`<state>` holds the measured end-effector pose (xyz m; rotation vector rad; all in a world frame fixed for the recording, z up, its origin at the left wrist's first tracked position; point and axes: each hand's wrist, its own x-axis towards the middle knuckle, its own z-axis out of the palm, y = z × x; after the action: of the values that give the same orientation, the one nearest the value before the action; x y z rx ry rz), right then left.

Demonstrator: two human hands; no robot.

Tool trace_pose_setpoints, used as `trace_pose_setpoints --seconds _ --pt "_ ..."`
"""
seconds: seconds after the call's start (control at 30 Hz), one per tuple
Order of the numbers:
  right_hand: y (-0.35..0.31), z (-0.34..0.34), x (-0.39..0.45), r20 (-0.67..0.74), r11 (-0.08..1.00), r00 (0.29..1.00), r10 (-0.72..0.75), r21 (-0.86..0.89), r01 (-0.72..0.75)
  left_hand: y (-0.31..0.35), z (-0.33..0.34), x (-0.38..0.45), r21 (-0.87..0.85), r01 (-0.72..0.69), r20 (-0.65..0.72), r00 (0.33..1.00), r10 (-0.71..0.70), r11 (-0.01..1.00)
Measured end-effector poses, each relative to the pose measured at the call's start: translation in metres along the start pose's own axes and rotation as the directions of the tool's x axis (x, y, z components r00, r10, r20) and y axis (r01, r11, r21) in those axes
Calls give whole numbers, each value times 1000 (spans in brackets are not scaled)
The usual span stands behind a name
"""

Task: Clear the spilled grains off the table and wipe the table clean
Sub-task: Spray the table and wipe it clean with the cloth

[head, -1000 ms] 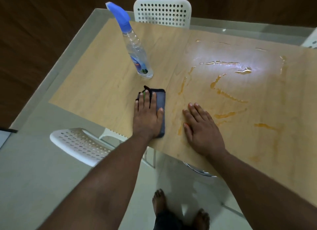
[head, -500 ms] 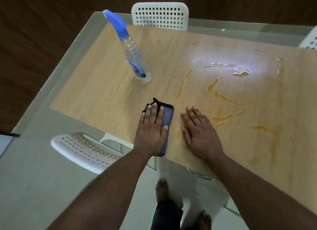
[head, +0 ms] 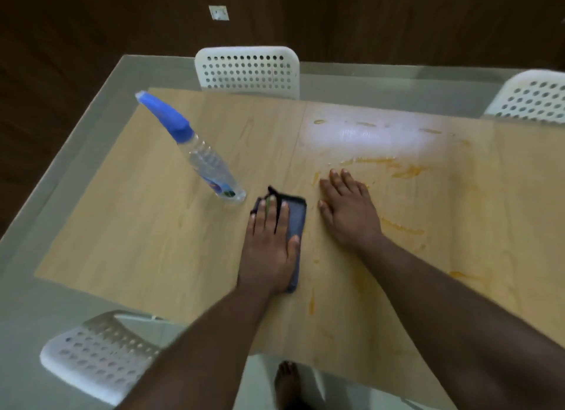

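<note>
Shifted since earlier frame: both hands and cloth, farther up from near desk (head: 146,232) edge. Left hand (head: 269,247) flat, fingers straight, pressing folded blue cloth (head: 297,217). Right hand (head: 348,214) flat on desk, empty. Cloth long axis runs away from person. Orange smears (head: 402,226) lie right of cloth, beyond right hand. Spray bottle (head: 203,162) near, left.

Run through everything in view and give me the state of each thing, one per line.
left hand: flat, fingers straight, pressing the cloth.
cloth: folded, lying on the table under the left hand.
right hand: flat on the table, holding nothing.
spray bottle: standing, blue nozzle on, untouched.
orange streaks: smeared across the right side, not yet wiped.
</note>
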<state>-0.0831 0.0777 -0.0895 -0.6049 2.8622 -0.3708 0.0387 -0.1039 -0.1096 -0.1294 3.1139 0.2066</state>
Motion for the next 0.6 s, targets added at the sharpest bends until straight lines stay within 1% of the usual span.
trace_pose_setpoints --seconds 0.1,0.17,0.27,0.33,0.47,0.5,0.57,0.6 --pt "13 -17 30 14 1000 1000 13 -3 -13 5 -2 -22 -12 -3 43 999 3 1000" --pt "26 -22 49 1 999 999 43 -8 -43 0 -3 -5 -3 -20 66 998 20 1000" --pt "33 -20 59 -43 999 998 42 9 -42 -5 -3 42 5 -85 82 993 85 996" --pt "33 -14 65 -68 999 996 49 22 -47 -7 3 88 9 -102 53 993 101 995" --pt "39 -7 67 -94 999 995 45 26 -42 -2 1 187 15 -77 27 997 77 997" --pt "42 -5 70 -100 999 994 38 25 -36 -1 -1 210 25 -65 38 997 64 998" --pt "43 -2 69 -96 999 995 35 22 -33 4 -5 236 32 -34 68 997 32 999" --pt "44 -2 70 -97 999 995 39 23 -36 6 -7 242 32 -32 62 998 30 999"
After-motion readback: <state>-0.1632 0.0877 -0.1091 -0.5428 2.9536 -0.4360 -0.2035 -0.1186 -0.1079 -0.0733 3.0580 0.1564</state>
